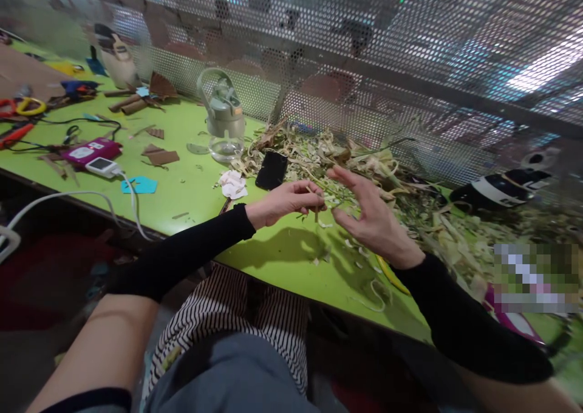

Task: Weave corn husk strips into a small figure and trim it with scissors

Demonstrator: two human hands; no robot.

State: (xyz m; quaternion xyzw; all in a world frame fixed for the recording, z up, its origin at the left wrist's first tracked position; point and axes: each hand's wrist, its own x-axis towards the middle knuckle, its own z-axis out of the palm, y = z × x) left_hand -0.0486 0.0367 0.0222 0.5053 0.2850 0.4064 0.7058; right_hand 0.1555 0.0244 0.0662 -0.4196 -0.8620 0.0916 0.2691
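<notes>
My left hand (288,201) reaches over the front of the green table, its thumb and fingers pinched together. A thin tan strip (316,215), perhaps of dried plant, shows at those fingertips; its kind is hard to make out. Just to the right, my right hand (374,221) has its fingers and thumb apart, with nothing visible between them. Behind both hands spreads a heap of dry husk-like plant scraps (337,152). A black phone-like slab (272,170) lies against the heap's left side, near a crumpled white tissue (232,184).
A clear bottle with a grey-green lid (225,118) stands behind the left hand. Leftward lie a purple device (93,152) with cables, a blue paper piece (139,185) and scissors (31,106). A black bottle (498,189) lies at right. Perforated metal mesh (319,54) runs along the back.
</notes>
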